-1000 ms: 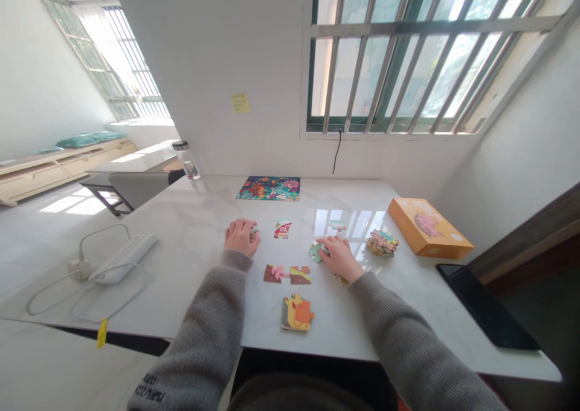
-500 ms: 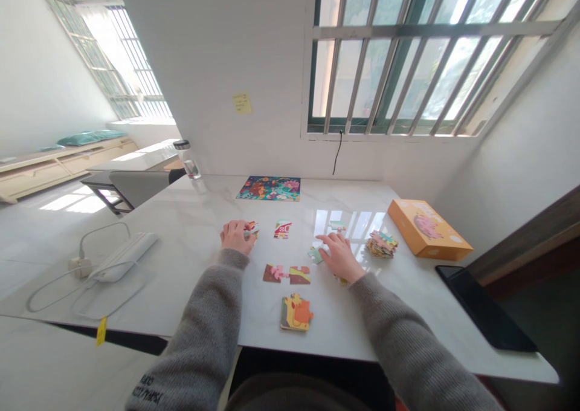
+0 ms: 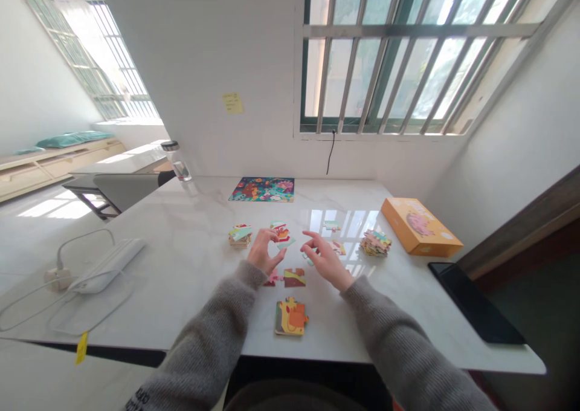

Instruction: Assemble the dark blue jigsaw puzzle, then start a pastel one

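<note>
My left hand (image 3: pixel 265 251) is over the middle of the table, thumb and fingers apart. Just beyond its fingertips lie a red-and-white puzzle piece (image 3: pixel 281 232) and a pale green piece (image 3: pixel 287 243). Facing it, my right hand (image 3: pixel 327 258) has its fingers spread, above a pale green piece (image 3: pixel 309 252) that it partly hides. Beside that hand is a pink-and-yellow piece (image 3: pixel 338 248). Nearer me lie two joined pieces, the brown-and-green one (image 3: pixel 294 277) in plain view, the pink one partly behind my left hand. A stack with an orange-and-yellow top (image 3: pixel 290 318) sits near the front edge.
Puzzle stacks stand at left (image 3: pixel 240 236) and right (image 3: pixel 376 242). A pale piece (image 3: pixel 332 225) and a colourful picture sheet (image 3: pixel 263 189) lie farther back. An orange box (image 3: pixel 421 226) and black tablet (image 3: pixel 475 302) are at right; a power strip (image 3: pixel 109 266) and bottle (image 3: pixel 177 162) at left.
My left hand has moved right, away from the left stack, and opened. A pale green piece now lies by the red-and-white piece. My right hand has shifted slightly left, and the view has shifted.
</note>
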{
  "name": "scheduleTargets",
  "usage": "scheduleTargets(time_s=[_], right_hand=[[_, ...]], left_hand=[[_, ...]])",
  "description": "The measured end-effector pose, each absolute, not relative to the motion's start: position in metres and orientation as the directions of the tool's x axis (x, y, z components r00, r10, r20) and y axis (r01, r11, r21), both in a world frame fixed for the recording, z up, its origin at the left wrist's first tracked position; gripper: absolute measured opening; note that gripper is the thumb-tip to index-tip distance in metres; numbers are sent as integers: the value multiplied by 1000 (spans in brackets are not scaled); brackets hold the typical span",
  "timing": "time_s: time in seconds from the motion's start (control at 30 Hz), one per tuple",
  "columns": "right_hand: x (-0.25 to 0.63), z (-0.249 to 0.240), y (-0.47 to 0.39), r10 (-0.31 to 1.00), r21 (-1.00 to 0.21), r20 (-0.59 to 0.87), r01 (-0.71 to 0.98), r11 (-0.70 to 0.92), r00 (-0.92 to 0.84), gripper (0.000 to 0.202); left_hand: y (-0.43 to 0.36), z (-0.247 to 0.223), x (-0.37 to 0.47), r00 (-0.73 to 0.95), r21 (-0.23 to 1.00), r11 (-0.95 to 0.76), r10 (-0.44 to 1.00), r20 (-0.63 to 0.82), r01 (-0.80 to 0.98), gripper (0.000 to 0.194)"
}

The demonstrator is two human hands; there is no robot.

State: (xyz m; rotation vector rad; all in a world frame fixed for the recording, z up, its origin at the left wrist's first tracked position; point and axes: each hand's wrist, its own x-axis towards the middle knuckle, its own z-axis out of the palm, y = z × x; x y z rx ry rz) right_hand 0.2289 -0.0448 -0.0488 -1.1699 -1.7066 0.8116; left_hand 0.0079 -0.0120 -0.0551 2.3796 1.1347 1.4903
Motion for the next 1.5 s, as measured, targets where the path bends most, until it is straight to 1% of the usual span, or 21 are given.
scheduleTargets(time_s=[0.1, 0.27, 0.37, 0.43, 0.57, 0.63, 0.7, 0.8, 0.93, 1.0, 1.1, 1.17, 1.23, 1.27, 1.33, 1.4, 1.43, 1.5], right_hand=[[223, -49, -47, 950, -907, 279, 289, 308, -139, 42], [221, -55, -45, 955, -932, 278, 211, 294, -103, 39], [225, -59, -41, 953, -926, 296, 225, 303, -65, 39], [227, -61, -39, 949, -917, 309, 247, 314, -63, 42], [230, -63, -39, 939, -901, 317, 268, 342, -133, 51], [230, -64, -40, 929, -890, 328, 275, 365, -173, 52], [229, -63, -41, 920, -880, 343, 277, 386, -191, 51], [229, -61, -44, 920, -886, 334, 265, 380, -203, 53], [226, -56, -49, 922, -910, 285, 227, 346, -263, 59], [225, -56, -49, 917, -909, 288, 222, 353, -276, 59], [226, -58, -47, 913, -894, 326, 236, 382, -244, 56], [230, -59, -44, 915, -882, 350, 259, 394, -200, 51], [234, -60, -41, 915, -868, 363, 292, 401, -175, 39], [236, -61, -40, 915, -862, 364, 308, 402, -174, 32], [239, -62, -38, 915, -854, 360, 332, 401, -181, 22], [240, -63, -38, 915, -848, 359, 345, 402, -183, 18], [240, -64, -38, 914, -845, 362, 349, 405, -184, 17], [239, -64, -38, 910, -837, 366, 358, 413, -195, 14]], left_hand=[[-21, -58, 22, 315, 464, -761, 624, 715, 454, 19], [-24, -66, 28, 409, 455, -805, 587, 698, 380, 19], [-26, -68, 28, 461, 438, -826, 562, 687, 355, 26], [-26, -68, 27, 494, 409, -840, 542, 680, 358, 32], [-25, -68, 23, 550, 346, -848, 525, 649, 401, 43], [-23, -69, 22, 582, 328, -856, 513, 631, 400, 45], [-21, -71, 21, 605, 324, -867, 497, 622, 379, 40], [-19, -74, 22, 582, 355, -863, 505, 637, 360, 29], [-18, -75, 22, 509, 405, -828, 559, 655, 388, 33], [-18, -74, 21, 490, 410, -816, 575, 655, 408, 33], [-20, -72, 22, 503, 405, -827, 560, 659, 391, 33], [-22, -71, 23, 526, 416, -836, 549, 650, 358, 28], [-25, -70, 24, 539, 431, -835, 549, 639, 341, 20], [-26, -70, 24, 541, 431, -835, 550, 637, 342, 20], [-27, -69, 24, 544, 404, -841, 542, 641, 360, 28], [-27, -69, 23, 562, 370, -849, 527, 638, 376, 38], [-26, -69, 23, 571, 361, -852, 523, 633, 380, 39], [-26, -69, 22, 582, 353, -855, 518, 627, 381, 34]])
